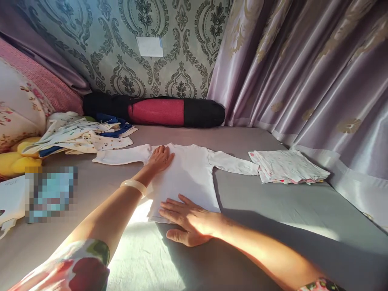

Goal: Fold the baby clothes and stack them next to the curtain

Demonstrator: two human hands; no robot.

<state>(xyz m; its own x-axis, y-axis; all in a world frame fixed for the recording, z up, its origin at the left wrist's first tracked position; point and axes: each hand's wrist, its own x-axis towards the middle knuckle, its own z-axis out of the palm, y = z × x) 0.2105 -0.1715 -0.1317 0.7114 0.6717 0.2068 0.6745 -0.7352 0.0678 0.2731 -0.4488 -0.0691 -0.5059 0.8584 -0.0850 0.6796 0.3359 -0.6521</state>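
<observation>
A white long-sleeved shirt [188,173] lies spread on the grey bed sheet [254,202], its sleeves stretched out to both sides. My left hand [160,158] rests on the shirt's left shoulder, palm down, with the fingers slightly bent over the cloth and a pale bangle on the wrist. Across the lower hem lies my right hand [189,220], flat with its fingers spread and the thumb over the edge. No cloth is gripped in either hand as far as I can see. The cuff of the right sleeve reaches a folded stack of printed clothes [291,165].
A loose heap of clothes [81,133] lies at the back left beside a yellow plush item [18,159]. Along the wall runs a black and red long bag [157,111]. A white device [12,198] sits at the left edge; purple curtains [287,68] hang at the right.
</observation>
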